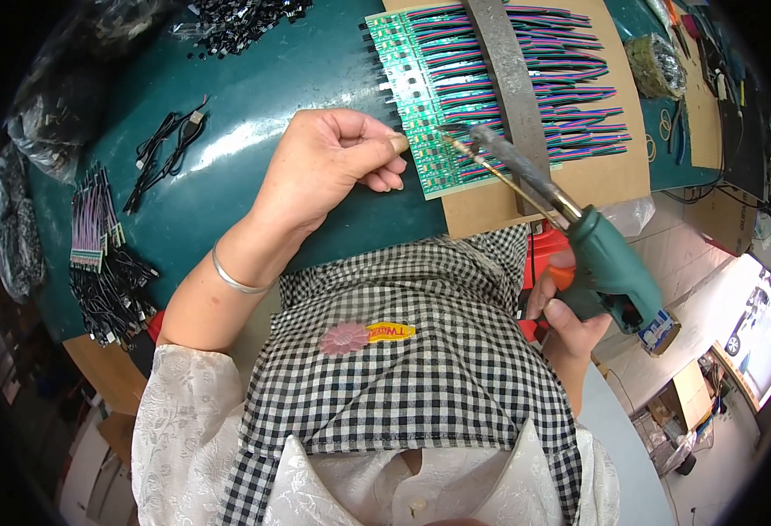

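My left hand (333,167) is closed in a pinch beside the left edge of a green circuit board panel (434,171); whatever lies between its fingertips is too small to make out. Small black connectors (385,88) stick out along that edge. My right hand (569,326) grips a green soldering gun (613,263) with an orange trigger. Its metal barrel and thin feed tube slant up to the left, their tips over the lower part of the panel. Rows of thin black, red and blue wires (569,83) run rightward from the boards under a heavy metal bar (512,79).
Brown cardboard (482,210) lies under the panel on the green table (263,79). Leftward are a black USB cable (171,153), bundled wires (96,215) and black cables (109,298). Loose black connectors (236,22) are heaped at the back. A wrapped roll (655,66) stands right.
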Tool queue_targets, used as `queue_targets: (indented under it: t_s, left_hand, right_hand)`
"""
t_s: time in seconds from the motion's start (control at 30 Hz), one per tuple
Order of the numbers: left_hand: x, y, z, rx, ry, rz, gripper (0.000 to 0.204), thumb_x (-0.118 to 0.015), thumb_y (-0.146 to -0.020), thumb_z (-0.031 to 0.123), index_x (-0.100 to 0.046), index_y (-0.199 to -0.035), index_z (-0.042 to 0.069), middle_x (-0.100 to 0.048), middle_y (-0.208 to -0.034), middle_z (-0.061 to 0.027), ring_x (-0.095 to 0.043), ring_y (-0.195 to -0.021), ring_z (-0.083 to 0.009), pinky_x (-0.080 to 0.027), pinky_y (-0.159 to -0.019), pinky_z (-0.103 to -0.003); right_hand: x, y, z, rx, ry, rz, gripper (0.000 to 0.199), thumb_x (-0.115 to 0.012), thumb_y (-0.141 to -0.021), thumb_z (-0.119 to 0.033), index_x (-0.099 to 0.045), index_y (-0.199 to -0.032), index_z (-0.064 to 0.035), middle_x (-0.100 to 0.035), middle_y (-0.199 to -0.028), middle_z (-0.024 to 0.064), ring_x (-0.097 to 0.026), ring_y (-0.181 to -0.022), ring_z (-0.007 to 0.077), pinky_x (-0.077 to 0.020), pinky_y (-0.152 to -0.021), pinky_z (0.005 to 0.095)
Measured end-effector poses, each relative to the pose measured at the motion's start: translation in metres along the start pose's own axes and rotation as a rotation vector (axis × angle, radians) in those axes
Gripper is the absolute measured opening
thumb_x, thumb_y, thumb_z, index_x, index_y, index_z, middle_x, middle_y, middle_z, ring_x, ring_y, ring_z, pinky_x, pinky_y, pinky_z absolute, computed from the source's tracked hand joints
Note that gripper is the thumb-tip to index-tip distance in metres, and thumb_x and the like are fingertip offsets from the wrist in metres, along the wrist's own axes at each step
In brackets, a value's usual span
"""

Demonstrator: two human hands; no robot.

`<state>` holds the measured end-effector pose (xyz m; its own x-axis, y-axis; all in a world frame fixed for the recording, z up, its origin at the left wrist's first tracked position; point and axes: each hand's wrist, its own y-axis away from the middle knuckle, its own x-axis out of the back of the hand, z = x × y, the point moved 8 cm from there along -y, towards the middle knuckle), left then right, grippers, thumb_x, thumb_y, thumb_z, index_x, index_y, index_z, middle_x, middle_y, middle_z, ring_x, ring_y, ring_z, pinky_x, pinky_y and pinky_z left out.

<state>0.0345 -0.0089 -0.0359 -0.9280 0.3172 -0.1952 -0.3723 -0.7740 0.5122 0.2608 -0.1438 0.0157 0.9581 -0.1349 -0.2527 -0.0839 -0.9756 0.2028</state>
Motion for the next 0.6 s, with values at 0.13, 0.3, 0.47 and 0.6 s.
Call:
queue_targets:
  t_s: [0.13, 0.3, 0.47, 0.6]
  left_hand:
    - [-0.003, -0.001, 0.002, 0.000, -0.029, -0.012, 0.014, -0.061, -0.081, 0.010, -0.061, -0.083, -0.004, -0.063, -0.071, -0.0083, -0.060, -0.058, -0.0116, -0.049, -0.054, -0.021]
    - [-0.001, 0.003, 0.003, 0.014, -0.014, 0.026, 0.015, -0.061, -0.080, 0.008, -0.062, -0.083, -0.007, -0.063, -0.072, -0.0103, -0.061, -0.059, -0.0124, -0.049, -0.054, -0.021]
    - [0.001, 0.004, 0.000, 0.018, -0.058, 0.052, 0.015, -0.061, -0.081, 0.008, -0.061, -0.084, -0.006, -0.063, -0.071, -0.0101, -0.060, -0.057, -0.0120, -0.049, -0.054, -0.020]
    - [0.002, 0.005, 0.000, 0.010, -0.061, 0.050, 0.015, -0.060, -0.081, 0.008, -0.061, -0.084, -0.007, -0.063, -0.071, -0.0101, -0.060, -0.057, -0.0121, -0.050, -0.054, -0.021]
  right_hand:
    - [0.011, -0.007, -0.014, 0.113, -0.006, 0.121, 0.052, -0.069, -0.068, -0.009, -0.041, -0.107, 0.0108, -0.049, -0.065, 0.0101, -0.049, -0.047, 0.0165, -0.0425, -0.040, 0.0249]
    - [0.033, -0.016, -0.044, 0.308, -0.032, 0.156, 0.049, -0.061, -0.073, -0.013, -0.040, -0.113, 0.0091, -0.045, -0.063, 0.0090, -0.047, -0.048, 0.0156, -0.0404, -0.039, 0.0230]
    - [0.067, -0.030, -0.082, 0.519, -0.135, 0.244, 0.045, -0.055, -0.077, -0.012, -0.040, -0.115, 0.0075, -0.046, -0.067, 0.0106, -0.046, -0.048, 0.0166, -0.0398, -0.040, 0.0248]
    - [0.107, -0.064, -0.079, 0.519, -0.026, 0.499, 0.033, -0.054, -0.078, -0.003, -0.046, -0.109, 0.0073, -0.048, -0.064, 0.0077, -0.049, -0.048, 0.0157, -0.0406, -0.042, 0.0246]
